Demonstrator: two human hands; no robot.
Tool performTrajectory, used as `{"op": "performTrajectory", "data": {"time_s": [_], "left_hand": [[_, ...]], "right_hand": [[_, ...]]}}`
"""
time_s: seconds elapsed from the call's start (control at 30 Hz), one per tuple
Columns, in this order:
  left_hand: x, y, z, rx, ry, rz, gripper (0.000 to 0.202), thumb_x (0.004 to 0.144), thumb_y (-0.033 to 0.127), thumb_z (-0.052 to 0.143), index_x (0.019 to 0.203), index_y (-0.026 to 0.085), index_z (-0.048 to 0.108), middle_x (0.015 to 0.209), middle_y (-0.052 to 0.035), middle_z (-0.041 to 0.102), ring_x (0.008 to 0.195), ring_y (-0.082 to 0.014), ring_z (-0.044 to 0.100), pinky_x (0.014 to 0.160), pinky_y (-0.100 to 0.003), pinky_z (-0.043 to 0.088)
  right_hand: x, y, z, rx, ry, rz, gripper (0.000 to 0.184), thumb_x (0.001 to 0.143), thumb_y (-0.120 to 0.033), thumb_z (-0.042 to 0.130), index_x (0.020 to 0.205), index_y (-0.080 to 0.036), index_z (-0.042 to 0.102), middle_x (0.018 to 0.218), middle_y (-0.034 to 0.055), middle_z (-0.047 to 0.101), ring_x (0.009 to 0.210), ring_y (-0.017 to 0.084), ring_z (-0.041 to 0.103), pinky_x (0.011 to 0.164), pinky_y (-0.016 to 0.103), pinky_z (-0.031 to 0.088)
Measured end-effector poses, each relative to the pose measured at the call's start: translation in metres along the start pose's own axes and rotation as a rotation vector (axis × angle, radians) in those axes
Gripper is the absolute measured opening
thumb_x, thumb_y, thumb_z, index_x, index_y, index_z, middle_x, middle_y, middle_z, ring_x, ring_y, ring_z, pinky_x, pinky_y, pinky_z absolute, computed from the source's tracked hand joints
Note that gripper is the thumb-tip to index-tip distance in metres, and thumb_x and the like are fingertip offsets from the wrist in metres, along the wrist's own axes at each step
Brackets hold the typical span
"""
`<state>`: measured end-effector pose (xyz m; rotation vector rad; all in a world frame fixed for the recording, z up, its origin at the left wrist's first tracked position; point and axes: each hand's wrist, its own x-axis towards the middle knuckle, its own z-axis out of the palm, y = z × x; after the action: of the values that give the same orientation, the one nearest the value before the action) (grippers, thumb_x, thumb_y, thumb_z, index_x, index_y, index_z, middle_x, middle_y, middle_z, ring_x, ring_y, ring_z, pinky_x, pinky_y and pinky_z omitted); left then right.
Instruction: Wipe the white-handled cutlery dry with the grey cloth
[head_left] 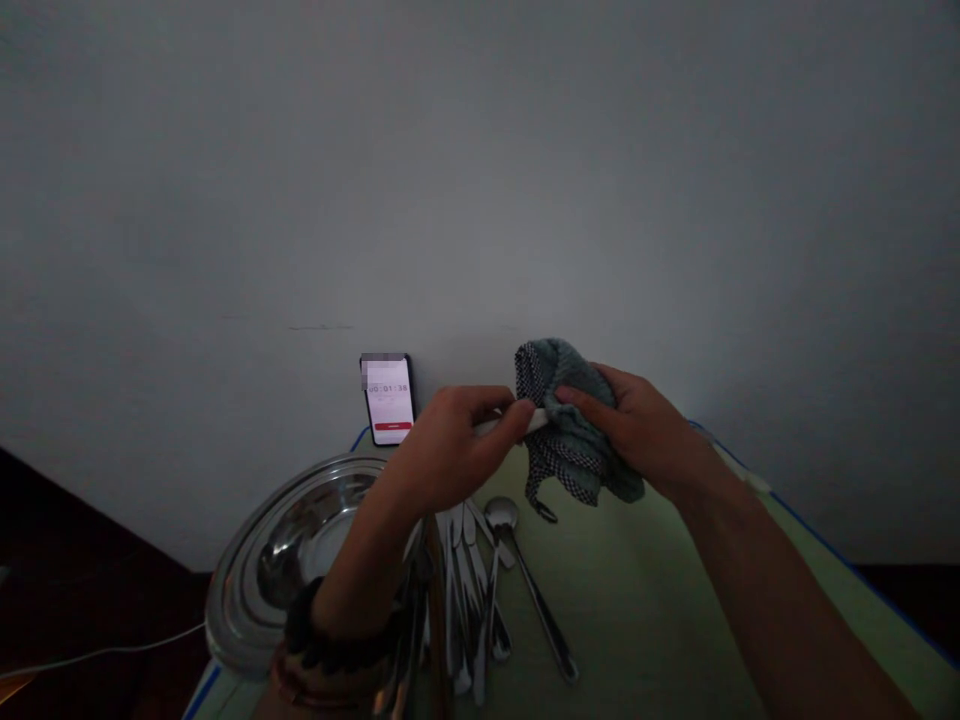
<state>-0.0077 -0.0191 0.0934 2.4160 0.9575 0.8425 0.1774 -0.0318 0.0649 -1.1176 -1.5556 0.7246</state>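
My left hand [450, 445] is closed on the handle of a piece of cutlery [510, 423], held level above the table. Its other end goes into a dark checked cloth [566, 440] that my right hand [637, 425] grips and wraps round it. What kind of utensil it is stays hidden by the cloth. Below the hands, several spoons and knives [480, 590] lie side by side on the pale green table [645, 600].
A large steel bowl [292, 545] sits at the table's left end. A phone [388, 398] with a lit screen leans against the grey wall behind. A white cable [97, 655] runs over the dark floor at left. The table's right edge has a blue rim.
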Motion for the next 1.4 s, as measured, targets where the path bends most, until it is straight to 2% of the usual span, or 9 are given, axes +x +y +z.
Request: {"op": "performTrajectory", "data": {"time_s": [0.4,0.67,0.77,0.83,0.93,1.07,1.17,1.3,1.4], "left_hand": [[-0.003,-0.003,-0.005,-0.163,0.013,-0.051,0.037,0.083,0.038,0.044,0.055,0.015,0.051,0.049,0.005,0.042,0.044,-0.0056,0.036,0.039,-0.018,0.028],[-0.001,-0.004,-0.005,-0.368,0.623,-0.1,0.032,0.081,0.033,0.041,0.053,0.022,0.055,0.043,0.0025,0.042,0.038,-0.0085,0.039,0.038,-0.024,0.031],[0.002,0.0,0.003,-0.299,0.758,-0.016,0.035,0.081,0.029,0.039,0.048,0.021,0.049,0.043,0.0025,0.039,0.042,-0.0082,0.038,0.041,-0.024,0.03],[0.003,0.001,0.009,-0.249,0.744,0.022,0.036,0.083,0.026,0.039,0.049,0.019,0.048,0.044,0.0032,0.039,0.044,-0.0077,0.038,0.043,-0.024,0.03],[0.004,0.001,0.015,-0.148,0.498,0.023,0.036,0.084,0.026,0.039,0.051,0.017,0.049,0.047,0.0041,0.04,0.047,-0.0071,0.039,0.044,-0.023,0.03],[0.003,0.004,0.018,-0.122,0.27,0.082,0.032,0.084,0.031,0.045,0.057,0.016,0.05,0.05,0.0058,0.04,0.046,-0.0057,0.036,0.042,-0.02,0.028],[0.002,0.007,0.015,-0.158,0.284,0.146,0.027,0.084,0.03,0.047,0.063,0.016,0.052,0.054,0.0059,0.045,0.047,-0.0051,0.039,0.043,-0.018,0.031],[0.001,0.002,0.003,-0.074,0.441,0.153,0.013,0.08,0.03,0.055,0.079,0.017,0.056,0.064,0.0046,0.056,0.055,-0.0064,0.049,0.049,-0.017,0.038],[-0.001,-0.006,-0.008,0.084,0.401,0.198,0.02,0.073,0.032,0.065,0.086,0.019,0.059,0.076,0.0035,0.061,0.062,-0.0074,0.052,0.053,-0.017,0.04]], "right_hand": [[-0.001,-0.007,-0.002,-0.081,-0.079,-0.025,0.031,0.083,-0.045,0.045,0.075,-0.019,0.06,0.063,-0.0019,0.056,0.055,0.01,0.048,0.048,0.022,0.038],[-0.008,-0.01,0.002,-0.119,-0.499,-0.151,0.02,0.082,-0.027,0.05,0.097,-0.023,0.063,0.082,-0.0025,0.064,0.073,0.013,0.055,0.064,0.024,0.044],[-0.006,-0.008,0.007,-0.237,-0.499,-0.199,0.02,0.082,-0.027,0.049,0.095,-0.022,0.063,0.079,-0.0019,0.064,0.07,0.014,0.055,0.062,0.025,0.044],[-0.006,-0.006,0.003,-0.296,-0.469,-0.204,0.019,0.081,-0.027,0.05,0.092,-0.021,0.064,0.078,-0.0011,0.064,0.069,0.015,0.055,0.062,0.027,0.044],[-0.006,-0.003,-0.015,-0.344,-0.365,-0.169,0.017,0.079,-0.03,0.053,0.086,-0.021,0.066,0.077,-0.0002,0.065,0.07,0.016,0.057,0.062,0.028,0.044],[-0.008,-0.001,-0.034,-0.178,0.01,-0.049,0.017,0.074,-0.037,0.06,0.077,-0.021,0.065,0.064,-0.0009,0.063,0.055,0.014,0.055,0.048,0.026,0.04],[-0.008,0.0,-0.029,0.025,0.144,0.022,0.025,0.073,-0.044,0.059,0.067,-0.02,0.06,0.056,-0.0025,0.057,0.047,0.011,0.05,0.042,0.024,0.037],[-0.005,-0.001,-0.011,0.173,0.079,0.027,0.028,0.076,-0.046,0.055,0.071,-0.019,0.057,0.06,-0.0032,0.055,0.053,0.01,0.051,0.047,0.022,0.04],[-0.004,-0.003,-0.005,0.178,0.022,0.025,0.024,0.079,-0.041,0.053,0.074,-0.018,0.057,0.064,-0.003,0.056,0.059,0.01,0.053,0.053,0.022,0.042]]}}
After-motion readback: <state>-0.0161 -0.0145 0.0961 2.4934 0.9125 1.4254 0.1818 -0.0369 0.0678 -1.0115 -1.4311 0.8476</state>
